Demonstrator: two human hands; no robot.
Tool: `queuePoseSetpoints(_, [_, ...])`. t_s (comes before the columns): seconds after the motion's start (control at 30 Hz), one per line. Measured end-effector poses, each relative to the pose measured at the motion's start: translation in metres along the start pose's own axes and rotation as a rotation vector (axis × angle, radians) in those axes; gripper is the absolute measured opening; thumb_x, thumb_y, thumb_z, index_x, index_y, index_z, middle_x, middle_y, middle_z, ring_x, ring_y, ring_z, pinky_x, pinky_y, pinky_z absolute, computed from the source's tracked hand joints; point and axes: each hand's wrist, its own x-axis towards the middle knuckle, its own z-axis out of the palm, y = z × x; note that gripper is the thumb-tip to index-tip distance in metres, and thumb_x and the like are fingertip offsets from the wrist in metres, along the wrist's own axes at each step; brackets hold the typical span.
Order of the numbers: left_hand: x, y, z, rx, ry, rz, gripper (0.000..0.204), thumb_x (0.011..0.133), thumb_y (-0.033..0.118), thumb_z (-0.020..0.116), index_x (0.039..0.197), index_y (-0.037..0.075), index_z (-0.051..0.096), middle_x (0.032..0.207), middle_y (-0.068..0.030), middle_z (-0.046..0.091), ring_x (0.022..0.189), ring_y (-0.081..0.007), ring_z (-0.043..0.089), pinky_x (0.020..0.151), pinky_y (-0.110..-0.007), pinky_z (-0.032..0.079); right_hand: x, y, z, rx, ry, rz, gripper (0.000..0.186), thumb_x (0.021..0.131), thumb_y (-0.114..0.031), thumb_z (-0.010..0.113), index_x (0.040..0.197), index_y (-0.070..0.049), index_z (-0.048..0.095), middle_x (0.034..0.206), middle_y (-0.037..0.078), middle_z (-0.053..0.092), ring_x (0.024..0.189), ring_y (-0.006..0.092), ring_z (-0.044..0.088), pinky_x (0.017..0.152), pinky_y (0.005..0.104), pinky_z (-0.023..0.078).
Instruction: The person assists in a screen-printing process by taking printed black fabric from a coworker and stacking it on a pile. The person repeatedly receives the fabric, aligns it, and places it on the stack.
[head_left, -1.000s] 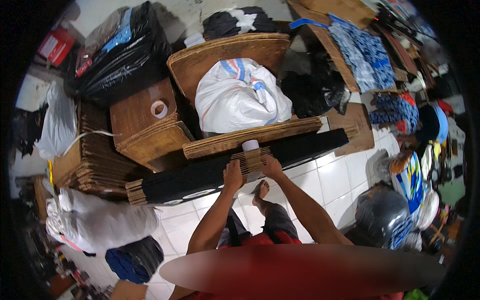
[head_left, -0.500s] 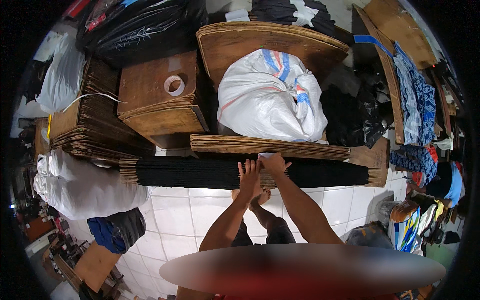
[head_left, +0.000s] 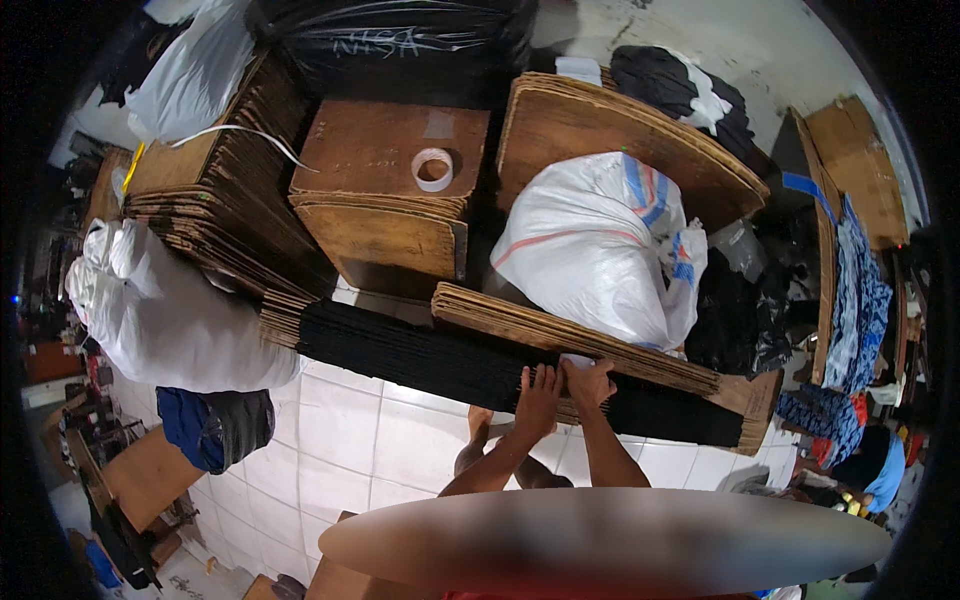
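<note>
A long row of thin brown boards wrapped in black cloth [head_left: 400, 343] stands on edge in front of me. My left hand [head_left: 537, 402] lies on its top edges, fingers stretched out. Close beside it on the right, my right hand [head_left: 588, 385] is bent over the row, fingers curled. A small white piece [head_left: 576, 360] shows at its fingertips; whether it is paper or cloth I cannot tell. Bare brown board edges show just between and below the hands, with black cloth on both sides.
Behind the row lean more brown boards [head_left: 570, 335] and a white sack [head_left: 590, 250]. A tape roll [head_left: 432, 170] lies on a board stack [head_left: 390, 150]. White bundles [head_left: 170, 315] stand at the left, black plastic bags [head_left: 740, 310] at the right. My feet are on white tiles [head_left: 335, 415].
My view has turned, so the row now slants down to the right. Both hands have shifted slightly rightward along it and stay close together. The white piece is still at my right hand.
</note>
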Motion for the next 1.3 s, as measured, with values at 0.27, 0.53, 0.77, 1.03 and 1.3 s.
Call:
queuePoseSetpoints(0.27, [-0.007,-0.003,0.003,-0.061,0.057,-0.007,0.063,0.079,0.023,0.059,0.136,0.003,0.04,0.136,-0.0166,0.041,0.132,-0.0338,0.033,0.11,-0.057,0.019,-0.026,-0.007,-0.035,0.344,0.196,-0.192,0.077,0.062,-0.041,0.082,0.119,-0.003,0.047,0.111,0.021,0.059,0.102,0.0359,0.058,0.092,0.0445,0.042])
queuePoseSetpoints(0.53, [-0.013,-0.001,0.005,-0.281,0.094,-0.032,0.072,0.07,0.015,0.064,0.136,0.0,0.039,0.136,-0.02,0.04,0.133,-0.0367,0.031,0.111,-0.057,0.018,-0.048,-0.251,-0.048,0.653,0.027,-1.071,0.04,0.072,-0.025,0.082,0.09,-0.002,0.055,0.088,0.008,0.057,0.086,0.0191,0.053,0.078,0.0315,0.043])
queuePoseSetpoints(0.77, [-0.022,-0.005,0.011,-0.444,0.217,-0.052,0.064,0.075,0.011,0.062,0.134,-0.001,0.041,0.135,-0.019,0.042,0.133,-0.0329,0.033,0.111,-0.052,0.021,-0.013,-0.467,0.05,0.085,0.215,-1.115,0.059,0.073,-0.052,0.07,0.106,-0.004,0.062,0.114,0.017,0.06,0.117,0.0313,0.048,0.103,0.0437,0.028])
queuePoseSetpoints(1.03, [-0.027,-0.007,0.013,-0.371,0.157,-0.063,0.066,0.076,0.014,0.065,0.136,0.001,0.04,0.137,-0.0165,0.041,0.134,-0.0323,0.032,0.112,-0.051,0.021,-0.024,-0.381,0.084,0.183,0.215,-1.421,0.065,0.087,-0.041,0.062,0.135,-0.002,0.044,0.146,0.023,0.033,0.139,0.0361,0.023,0.112,0.0493,0.019])
queuePoseSetpoints(1.3, [-0.029,0.0,0.016,-0.246,0.086,-0.074,0.068,0.077,0.018,0.062,0.139,0.004,0.039,0.139,-0.0177,0.043,0.135,-0.03,0.032,0.112,-0.053,0.019,-0.058,-0.03,-0.028,0.049,-0.013,-0.938,0.053,0.084,-0.021,0.067,0.128,0.001,0.048,0.135,0.022,0.046,0.125,0.0381,0.045,0.104,0.0459,0.036])
